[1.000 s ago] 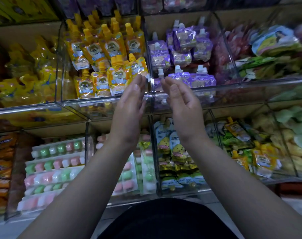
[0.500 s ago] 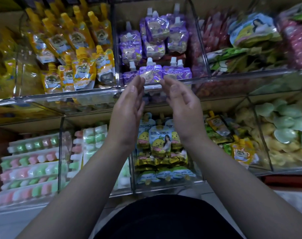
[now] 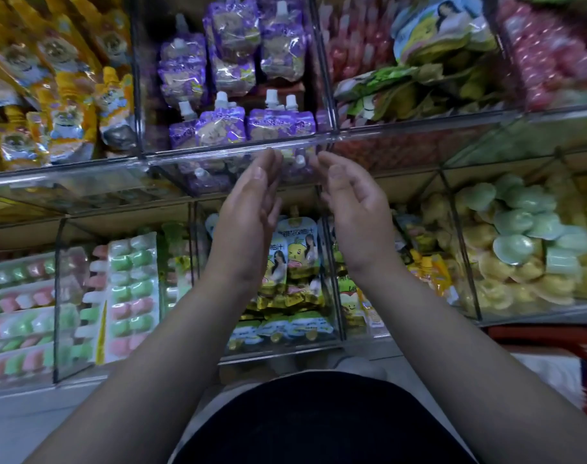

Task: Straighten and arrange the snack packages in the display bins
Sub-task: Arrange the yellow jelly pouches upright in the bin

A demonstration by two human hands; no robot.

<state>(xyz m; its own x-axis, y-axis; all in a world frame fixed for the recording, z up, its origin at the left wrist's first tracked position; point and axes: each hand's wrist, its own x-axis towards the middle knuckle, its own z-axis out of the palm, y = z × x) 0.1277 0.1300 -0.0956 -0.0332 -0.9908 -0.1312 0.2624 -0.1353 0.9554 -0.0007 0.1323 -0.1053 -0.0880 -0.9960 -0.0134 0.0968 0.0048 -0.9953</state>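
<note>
One view only is supplied, taken from a wide-angle camera worn on the head. It is directed forward and downward at close range. The left hand (image 3: 251,209) and right hand (image 3: 355,209) are framed near centre. Display bins (image 3: 235,152) are seen beyond and beneath the hands; the wearer's dark garment (image 3: 318,423) is caught at the lower edge.

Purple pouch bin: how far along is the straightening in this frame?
Looks done: the front purple pouches stand upright in a row. In hand: nothing; left hand and right hand are open, palms facing, by the bin rim. Left: the orange pouches lean crookedly and the green packs lie heaped.
</note>
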